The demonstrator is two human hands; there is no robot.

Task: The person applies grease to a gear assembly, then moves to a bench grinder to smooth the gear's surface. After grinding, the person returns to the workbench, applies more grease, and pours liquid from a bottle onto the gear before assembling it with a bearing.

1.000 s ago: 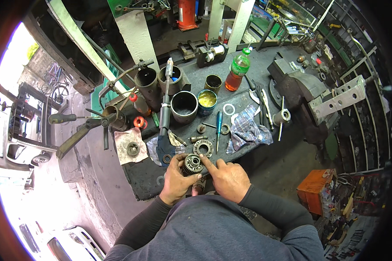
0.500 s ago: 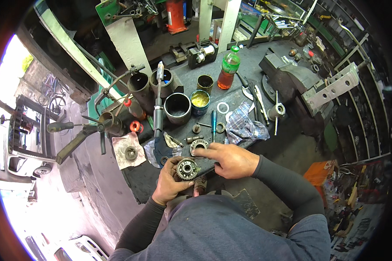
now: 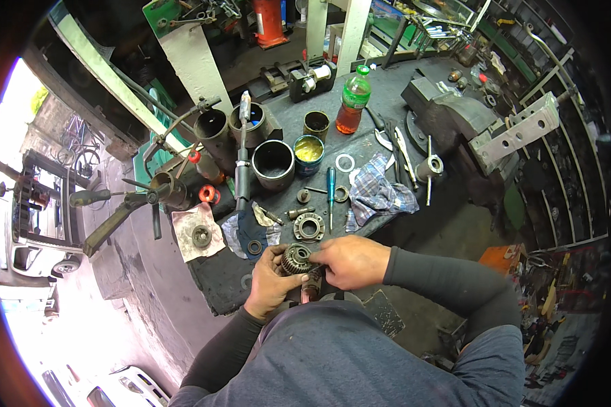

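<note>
My left hand [image 3: 267,286] is closed around the side of a toothed metal gear [image 3: 296,260] with a round hole in its middle. My right hand [image 3: 354,260] has its fingers curled in, with the fingertips against the gear's right edge; whether they pinch anything small there is hidden. Just beyond the gear, a flanged metal ring [image 3: 309,227] lies flat on the bench. A blue-handled screwdriver [image 3: 331,184] lies past it, beside small metal fittings [image 3: 303,196]. Below the gear, a brownish cylindrical part [image 3: 311,290] shows partly behind my fingers.
Metal cylinders [image 3: 273,165] and an open tin of yellow grease [image 3: 309,149] stand at the back. A bottle of red liquid [image 3: 353,102] is behind them. A checked rag [image 3: 381,184] lies to the right, near a large vise [image 3: 448,129]. A stained cloth [image 3: 197,234] carries a round part at left.
My right hand has left the flanged ring and come back to the gear's right edge. The gear has tipped in my left hand, showing more of its toothed side.
</note>
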